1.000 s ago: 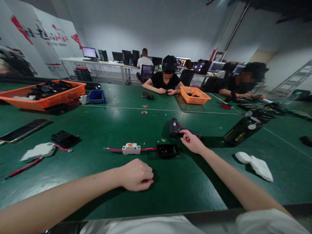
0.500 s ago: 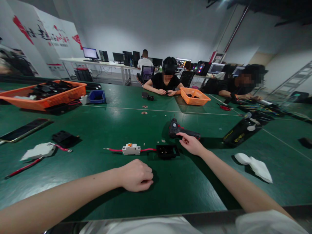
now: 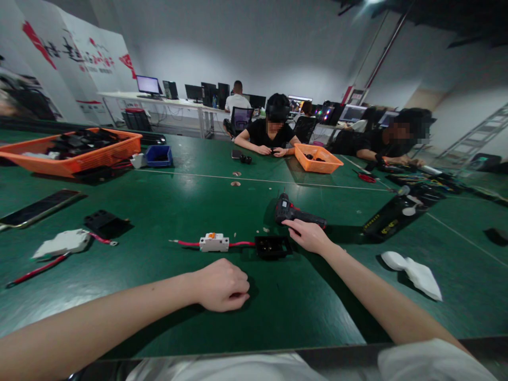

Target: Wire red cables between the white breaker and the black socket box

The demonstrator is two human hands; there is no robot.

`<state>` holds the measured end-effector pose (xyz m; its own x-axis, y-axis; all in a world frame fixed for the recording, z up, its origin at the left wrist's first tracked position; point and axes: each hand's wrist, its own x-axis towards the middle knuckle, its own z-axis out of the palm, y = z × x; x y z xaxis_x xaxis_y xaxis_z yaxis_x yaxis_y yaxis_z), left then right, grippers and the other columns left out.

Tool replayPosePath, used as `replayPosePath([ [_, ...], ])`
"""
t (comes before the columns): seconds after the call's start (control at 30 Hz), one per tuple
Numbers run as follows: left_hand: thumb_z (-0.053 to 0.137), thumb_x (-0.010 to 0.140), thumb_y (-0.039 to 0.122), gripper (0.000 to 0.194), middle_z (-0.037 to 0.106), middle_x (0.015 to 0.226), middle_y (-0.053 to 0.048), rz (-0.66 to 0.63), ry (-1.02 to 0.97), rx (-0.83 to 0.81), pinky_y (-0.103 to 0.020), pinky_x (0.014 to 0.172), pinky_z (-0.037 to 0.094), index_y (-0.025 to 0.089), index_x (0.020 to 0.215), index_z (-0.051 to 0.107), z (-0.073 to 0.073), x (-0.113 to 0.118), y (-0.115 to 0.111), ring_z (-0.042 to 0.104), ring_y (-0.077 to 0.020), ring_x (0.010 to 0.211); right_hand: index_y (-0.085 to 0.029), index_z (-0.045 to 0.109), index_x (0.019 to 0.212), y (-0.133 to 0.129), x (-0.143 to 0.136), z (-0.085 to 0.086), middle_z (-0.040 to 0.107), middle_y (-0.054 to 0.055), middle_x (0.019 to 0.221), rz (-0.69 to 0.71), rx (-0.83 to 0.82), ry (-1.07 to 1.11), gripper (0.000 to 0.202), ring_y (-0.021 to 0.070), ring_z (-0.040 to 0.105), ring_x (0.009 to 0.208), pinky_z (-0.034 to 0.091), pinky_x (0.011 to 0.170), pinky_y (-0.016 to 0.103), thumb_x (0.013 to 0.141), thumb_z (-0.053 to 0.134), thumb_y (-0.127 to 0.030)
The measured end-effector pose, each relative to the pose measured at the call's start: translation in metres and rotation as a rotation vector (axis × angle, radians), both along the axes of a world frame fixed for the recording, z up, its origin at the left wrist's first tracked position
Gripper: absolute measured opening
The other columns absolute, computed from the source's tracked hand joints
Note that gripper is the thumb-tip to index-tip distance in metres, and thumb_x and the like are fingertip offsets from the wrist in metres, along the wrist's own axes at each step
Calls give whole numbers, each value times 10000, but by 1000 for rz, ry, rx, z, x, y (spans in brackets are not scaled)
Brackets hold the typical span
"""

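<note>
My left hand rests on the green table as a loose fist, with nothing showing in it. Just beyond it lie a white circuit breaker with an orange lever and red wires, one running into a black open housing. Over to the right, my right hand stretches its index finger toward the housing's far side, the other fingers partly curled; it holds nothing. A black and red power drill lies right behind that fingertip; whether they touch, I cannot tell.
On the left are a second breaker, a black block, a phone and an orange basket of black parts. A black bottle and a white object lie right. Co-workers sit across the table.
My right hand has shifted slightly left and its index finger points a little lower, nearer the housing. My left hand has stayed in place.
</note>
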<state>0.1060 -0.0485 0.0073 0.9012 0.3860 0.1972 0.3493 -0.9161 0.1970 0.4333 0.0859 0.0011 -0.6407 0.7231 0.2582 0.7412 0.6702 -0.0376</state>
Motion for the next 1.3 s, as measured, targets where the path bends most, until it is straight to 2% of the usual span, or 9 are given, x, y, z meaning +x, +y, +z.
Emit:
replayPosePath([
  [0.3,554,912,266,251,578,633,-4,-2,-18,-9,-291,526,344,202,671,518,-1,-1,0,560,-133,595,-263,608,1327,-2,-4,2,748,71,1062,-25,-80,74,380,218,694,893,505,749,290,962,504,-277],
  [0.5,555,909,263,246,583,640,-3,-6,-4,1,-298,530,340,204,674,509,-2,0,1,566,-135,609,-213,569,1341,-4,-8,1,688,-5,723,-32,-188,114,379,164,615,611,428,619,260,982,466,-278],
  [0.57,554,907,259,243,585,641,-4,-4,-4,4,-298,531,342,204,675,509,-1,0,1,568,-136,609,-197,564,1369,-6,-8,0,717,16,777,-20,-170,108,406,167,630,636,434,630,264,983,464,-273],
  [0.7,553,907,258,245,586,635,-6,-6,-11,5,-297,528,346,203,672,513,0,-1,0,571,-138,600,-167,551,1424,-8,-8,-2,757,114,1083,14,-68,56,463,215,705,835,491,762,306,985,446,-270],
  [0.77,553,910,264,245,586,635,-7,-5,-8,4,-295,530,348,202,675,517,0,-1,0,570,-137,600,-164,549,1434,-8,-8,-3,757,129,1105,17,-42,26,473,234,715,877,500,785,319,987,436,-272],
  [0.93,546,916,269,246,589,645,-2,1,7,-6,-296,534,341,203,681,517,0,0,0,563,-134,606,-176,561,1423,-8,-8,-2,769,91,902,-2,-61,16,465,203,685,723,461,694,288,985,442,-276],
  [1.07,543,919,268,255,587,644,-1,-5,6,-18,-294,537,339,203,674,513,0,0,0,555,-131,604,-167,561,1385,-8,-11,-1,657,1,667,-21,-160,97,434,157,576,576,381,607,263,976,457,-267],
  [1.2,542,919,267,253,587,644,-3,-2,1,-22,-296,537,336,202,677,514,0,0,0,557,-132,604,-180,560,1346,-5,-13,-1,551,-50,589,-26,-236,161,396,144,510,530,332,574,258,975,457,-269],
  [1.3,541,921,268,252,588,649,-1,-3,5,-25,-301,538,337,202,679,514,0,0,0,558,-133,607,-181,565,1331,-3,-12,-1,545,-55,582,-19,-240,156,382,142,507,527,324,577,261,973,460,-264],
])
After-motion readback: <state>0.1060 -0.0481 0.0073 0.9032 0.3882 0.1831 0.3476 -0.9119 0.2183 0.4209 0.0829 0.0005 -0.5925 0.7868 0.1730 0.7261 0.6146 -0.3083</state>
